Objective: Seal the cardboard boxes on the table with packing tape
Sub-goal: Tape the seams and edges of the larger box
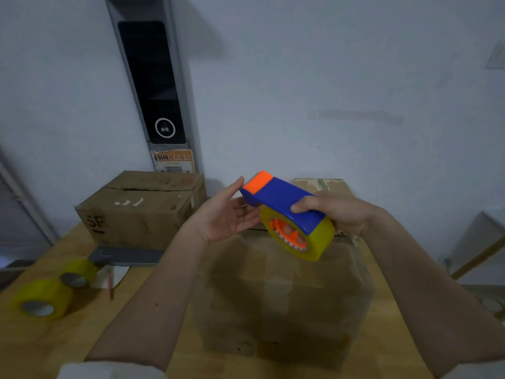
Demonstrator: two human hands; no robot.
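My right hand (336, 210) grips a blue and orange tape dispenser (278, 199) loaded with a yellowish tape roll (319, 242), held in the air above a cardboard box (281, 294) in front of me. My left hand (226, 214) is spread open just left of the dispenser's orange tip, its fingertips close to the tip; contact is unclear. A second cardboard box (142, 212) stands at the back left of the wooden table (54, 346). A third box (319, 184) peeks out behind my hands.
Two spare yellowish tape rolls (41, 299) (78, 272) lie at the table's left side, next to a red pen (110, 285) and a grey flat object (125, 255). A dark panel (153, 83) hangs on the white wall behind.
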